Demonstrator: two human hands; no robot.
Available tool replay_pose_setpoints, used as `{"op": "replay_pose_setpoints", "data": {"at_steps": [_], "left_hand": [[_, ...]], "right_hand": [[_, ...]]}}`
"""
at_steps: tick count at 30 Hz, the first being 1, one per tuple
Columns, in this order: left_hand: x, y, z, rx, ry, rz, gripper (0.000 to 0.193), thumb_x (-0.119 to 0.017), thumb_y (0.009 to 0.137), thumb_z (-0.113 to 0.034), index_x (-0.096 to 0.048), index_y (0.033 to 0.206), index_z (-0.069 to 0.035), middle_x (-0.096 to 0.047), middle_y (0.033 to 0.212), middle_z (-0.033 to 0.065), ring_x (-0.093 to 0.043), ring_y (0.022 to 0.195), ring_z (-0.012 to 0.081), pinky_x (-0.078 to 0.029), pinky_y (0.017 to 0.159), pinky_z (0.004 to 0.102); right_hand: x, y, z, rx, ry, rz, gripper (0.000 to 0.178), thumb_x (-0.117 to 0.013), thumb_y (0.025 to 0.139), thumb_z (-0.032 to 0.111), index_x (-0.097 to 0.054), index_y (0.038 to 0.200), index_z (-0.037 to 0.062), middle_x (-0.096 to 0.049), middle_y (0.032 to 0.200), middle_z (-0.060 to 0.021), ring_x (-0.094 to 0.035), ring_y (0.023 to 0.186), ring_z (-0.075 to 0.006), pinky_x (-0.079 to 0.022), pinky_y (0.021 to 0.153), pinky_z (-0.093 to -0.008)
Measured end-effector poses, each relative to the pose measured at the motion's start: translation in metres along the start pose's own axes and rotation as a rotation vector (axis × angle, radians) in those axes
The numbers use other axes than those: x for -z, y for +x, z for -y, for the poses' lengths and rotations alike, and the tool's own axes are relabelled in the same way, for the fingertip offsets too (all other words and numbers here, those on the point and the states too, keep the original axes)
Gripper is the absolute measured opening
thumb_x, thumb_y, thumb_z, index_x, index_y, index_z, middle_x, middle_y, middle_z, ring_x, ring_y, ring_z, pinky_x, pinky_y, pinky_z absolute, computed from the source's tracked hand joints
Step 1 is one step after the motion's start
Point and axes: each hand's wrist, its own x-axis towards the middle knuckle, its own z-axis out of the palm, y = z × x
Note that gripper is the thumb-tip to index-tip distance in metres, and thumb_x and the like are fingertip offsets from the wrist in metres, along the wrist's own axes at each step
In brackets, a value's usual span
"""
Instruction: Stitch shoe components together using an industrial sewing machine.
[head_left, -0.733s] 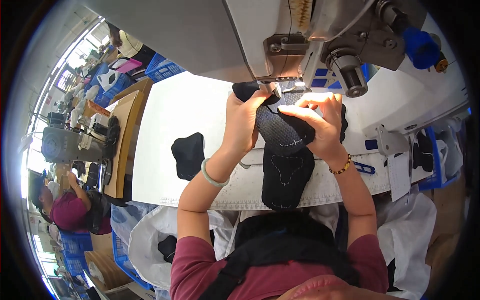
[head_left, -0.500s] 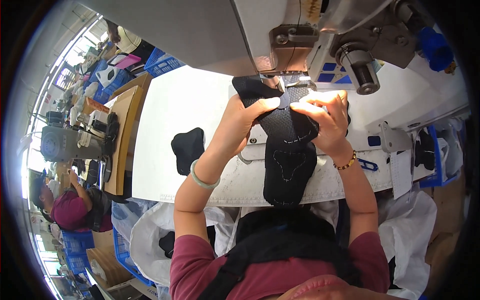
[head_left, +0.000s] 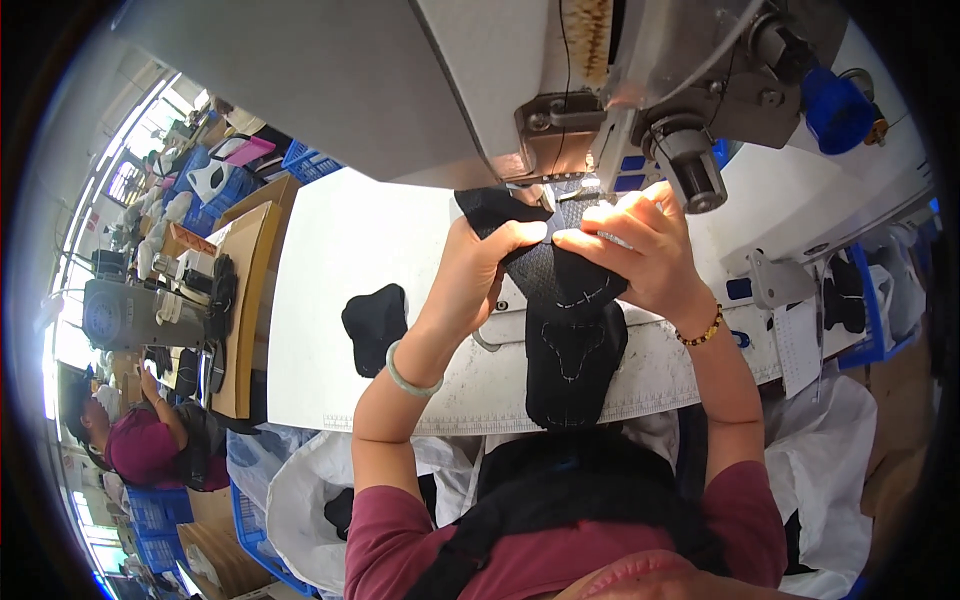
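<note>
Under the head of a sewing machine [head_left: 400, 90], a black mesh fabric piece [head_left: 560, 278] lies by the presser foot [head_left: 537, 192]. My left hand [head_left: 468, 278] grips its left side, thumb on top and pointing to the right. From the right, my right hand [head_left: 650, 250] pinches the same piece with bent fingers, its fingertips close to my left thumb. Nearer to me lies a longer black part [head_left: 575, 375] with white stitched outlines; it reaches the table's front edge. Whether it is joined to the mesh piece I cannot tell. The needle is hidden.
A loose black fabric piece [head_left: 376, 328] lies left on the white table [head_left: 320, 250]. Thread snips [head_left: 741, 339] show partly beside my right wrist. White sacks [head_left: 310, 500] hang below the table edge. Another person [head_left: 150, 440] sits at far left, near a second machine [head_left: 135, 312].
The whole view has shifted, so the machine and table appear lower. My right fingertips have come slightly closer to my left thumb. Both hands stay on the fabric.
</note>
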Motion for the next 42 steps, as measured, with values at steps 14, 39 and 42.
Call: {"op": "replay_pose_setpoints", "data": {"at_steps": [14,39,42], "left_hand": [[0.000,0.004,0.005,-0.032,0.000,-0.054,0.010,-0.061,0.080,-0.004,-0.060,0.089,0.001,-0.062,0.083,0.0043,-0.059,0.073,0.0088,-0.049,0.065,0.0220],[-0.014,0.009,0.030,-0.279,-0.082,-0.186,0.009,-0.051,0.084,-0.002,-0.059,0.088,-0.002,-0.060,0.088,0.0015,-0.055,0.080,0.0091,-0.043,0.074,0.0239],[-0.023,0.007,0.037,-0.337,-0.089,-0.271,0.008,-0.052,0.083,-0.002,-0.060,0.084,-0.002,-0.059,0.086,0.0009,-0.055,0.078,0.0098,-0.042,0.073,0.0246]], "right_hand": [[-0.004,-0.002,0.015,-0.178,0.098,-0.073,0.048,-0.069,0.055,0.012,-0.068,0.102,0.0195,-0.053,0.098,0.0029,-0.050,0.083,-0.0165,-0.031,0.073,-0.0347],[-0.012,-0.022,0.007,-0.095,-0.177,-0.169,0.045,-0.060,0.060,0.006,-0.065,0.102,0.0195,-0.058,0.104,0.0045,-0.045,0.075,-0.0157,-0.032,0.074,-0.0329],[-0.014,-0.023,0.008,-0.096,-0.171,-0.203,0.046,-0.060,0.059,0.007,-0.065,0.102,0.0204,-0.057,0.106,0.0049,-0.045,0.077,-0.0154,-0.032,0.074,-0.0330]]}}
